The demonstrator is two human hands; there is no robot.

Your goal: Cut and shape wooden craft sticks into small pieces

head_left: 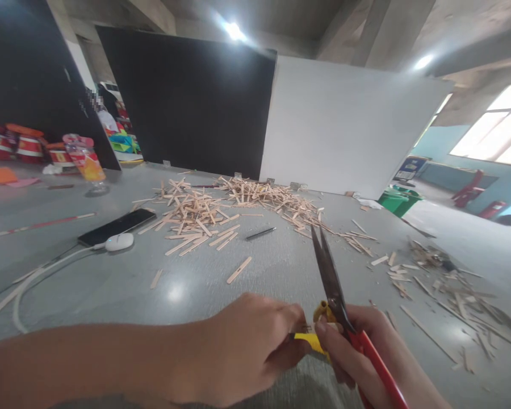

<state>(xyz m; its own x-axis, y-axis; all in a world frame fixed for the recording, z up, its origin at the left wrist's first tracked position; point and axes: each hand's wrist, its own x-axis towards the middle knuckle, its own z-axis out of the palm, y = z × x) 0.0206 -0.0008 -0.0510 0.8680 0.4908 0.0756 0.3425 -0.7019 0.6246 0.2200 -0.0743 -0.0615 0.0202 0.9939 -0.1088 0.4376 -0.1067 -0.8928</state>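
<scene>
My right hand (360, 349) is closed around scissors (330, 272) with red handles. Their blades point up and away, slightly parted. Its thumb and fingertips also pinch a small mustard-yellow piece (322, 310) and what looks like a thin wooden strip. Just left of it, my left hand (268, 343) has its fingers curled in, meeting the right fingers at a bright yellow thing (311, 342) with a dark end. The fingers hide most of that thing, so its kind is unclear. Ahead of both hands, a single slotted wooden stick (239, 270) lies on the grey table (204, 307).
A pile of wooden sticks (191, 210) spreads across the table's back, with a dark pen (260, 233) before it. Offcuts (464, 301) litter the right. At left are a phone (117, 226), a white cabled device (119, 242) and a bottle (85, 162). Black (196, 102) and white (332, 125) panels stand behind.
</scene>
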